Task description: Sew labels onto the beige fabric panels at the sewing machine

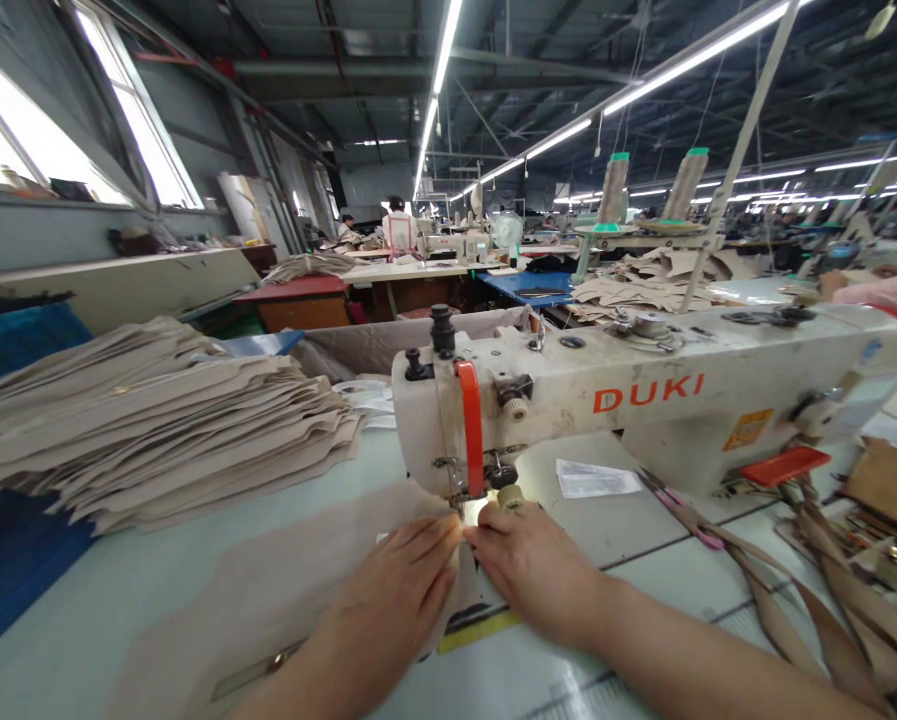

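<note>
A beige fabric piece (290, 550) lies under the needle area of a white sewing machine (553, 370) with an orange guard. My left hand (407, 575) rests on this piece, fingers pressed together and bent down at its edge beside the presser foot. Close against it, my right hand (530, 565) pinches the fabric edge with thumb and fingertips just right of the needle. The two hands' fingertips nearly meet; what lies under them is hidden. A small lamp lights the spot.
A tall stack of beige cut pieces (155, 410) lies at the left. Scissors with pink handles (692, 520), a white paper slip (596, 480) and beige straps (785, 590) lie on the right. Thread cones (613, 190) stand behind the machine. Other people sit farther back.
</note>
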Demonstrator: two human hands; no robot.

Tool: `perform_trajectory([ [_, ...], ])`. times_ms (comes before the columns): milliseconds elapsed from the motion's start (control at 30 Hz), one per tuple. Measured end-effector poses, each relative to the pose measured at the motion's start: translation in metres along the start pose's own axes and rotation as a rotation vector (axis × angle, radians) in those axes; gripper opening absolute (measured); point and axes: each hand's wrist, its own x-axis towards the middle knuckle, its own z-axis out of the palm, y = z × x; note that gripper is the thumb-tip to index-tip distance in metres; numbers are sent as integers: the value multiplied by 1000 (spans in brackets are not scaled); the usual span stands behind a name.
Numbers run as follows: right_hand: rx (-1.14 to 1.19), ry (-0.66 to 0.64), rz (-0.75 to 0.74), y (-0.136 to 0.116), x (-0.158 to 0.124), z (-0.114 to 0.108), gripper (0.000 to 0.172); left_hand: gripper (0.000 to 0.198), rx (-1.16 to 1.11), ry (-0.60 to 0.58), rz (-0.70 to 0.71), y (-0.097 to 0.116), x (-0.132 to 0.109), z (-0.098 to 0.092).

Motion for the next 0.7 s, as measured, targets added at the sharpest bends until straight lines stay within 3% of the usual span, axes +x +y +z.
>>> perform_trajectory([
  [500, 2, 27, 41, -1, -2, -2, 16, 33, 55, -30, -28, -18, 17, 2],
  [700, 94, 122, 26, -3, -9, -2, 19, 37, 43, -116, -124, -1, -25, -20],
])
